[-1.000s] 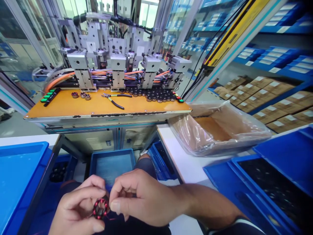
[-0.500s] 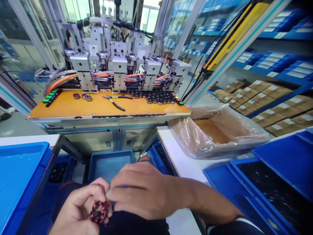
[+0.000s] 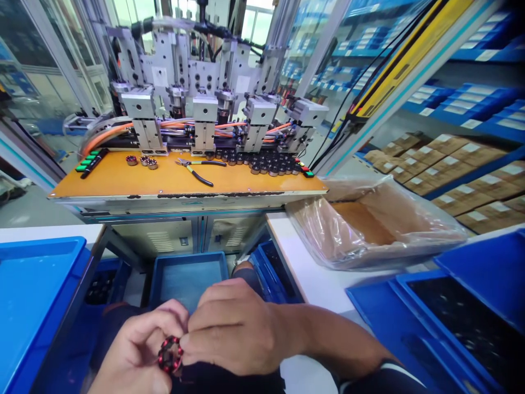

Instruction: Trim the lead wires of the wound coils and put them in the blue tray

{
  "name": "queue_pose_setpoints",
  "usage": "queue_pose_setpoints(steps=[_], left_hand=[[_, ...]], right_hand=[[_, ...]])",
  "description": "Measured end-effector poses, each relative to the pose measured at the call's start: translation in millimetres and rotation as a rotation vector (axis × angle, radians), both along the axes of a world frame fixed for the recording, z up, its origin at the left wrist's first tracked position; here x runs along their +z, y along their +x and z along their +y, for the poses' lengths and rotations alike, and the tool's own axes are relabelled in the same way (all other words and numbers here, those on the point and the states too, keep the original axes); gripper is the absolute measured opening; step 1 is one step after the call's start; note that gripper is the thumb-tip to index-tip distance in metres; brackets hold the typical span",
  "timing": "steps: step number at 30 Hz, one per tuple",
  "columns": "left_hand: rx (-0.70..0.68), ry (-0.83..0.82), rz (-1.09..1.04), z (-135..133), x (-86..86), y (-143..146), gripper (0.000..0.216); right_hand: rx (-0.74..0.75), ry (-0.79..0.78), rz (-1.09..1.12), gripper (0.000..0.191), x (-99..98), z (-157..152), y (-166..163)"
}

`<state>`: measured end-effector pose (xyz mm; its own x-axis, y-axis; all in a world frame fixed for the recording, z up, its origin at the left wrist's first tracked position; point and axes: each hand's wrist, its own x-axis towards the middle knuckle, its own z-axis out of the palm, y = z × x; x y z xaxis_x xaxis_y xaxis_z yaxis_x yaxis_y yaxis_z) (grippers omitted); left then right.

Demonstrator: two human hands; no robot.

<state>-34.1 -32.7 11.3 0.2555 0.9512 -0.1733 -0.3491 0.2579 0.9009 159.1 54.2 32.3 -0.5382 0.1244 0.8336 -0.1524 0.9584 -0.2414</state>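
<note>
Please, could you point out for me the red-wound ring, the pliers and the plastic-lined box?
Red-wound ring (image 3: 163, 358): head view, on its rim, picture-left side.
Pliers (image 3: 200, 178): head view, on the nearer handle.
Plastic-lined box (image 3: 322, 232): head view, on its plastic-covered outer wall.

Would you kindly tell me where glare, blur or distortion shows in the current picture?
Head view: glare streaks the plastic liner; head view: the window looks overbright; head view: the ring in the left hand looks soft; head view: the posts splay toward the top, probably lens distortion.
</note>
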Motion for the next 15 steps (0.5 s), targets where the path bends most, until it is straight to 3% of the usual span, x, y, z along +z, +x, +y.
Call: queue_pose_setpoints(steps=[4, 8, 11, 15], left_hand=[[0.058, 0.194, 0.218, 1.7, -3.0, -7.2, 0.024], [0.217, 0.406, 0.405, -2.7, -4.9, -6.5, 0.031], [0.339, 0.318, 0.456, -5.1, -3.0, -3.5, 0.042], [0.245, 0.122, 0.442, -6.4, 4.8, 2.2, 0.035]], right_hand=[[-0.102, -0.195, 0.052, 0.018, -9.6, -14.7, -5.6], [-0.205, -0.337, 0.087, 0.016, -16.5, -26.1, -9.7], [-0.215, -0.281, 0.108, 0.016, -20.2, -26.4, -10.5], [-0.221, -0.198, 0.124, 0.015, -21.9, -21.7, -10.1]])
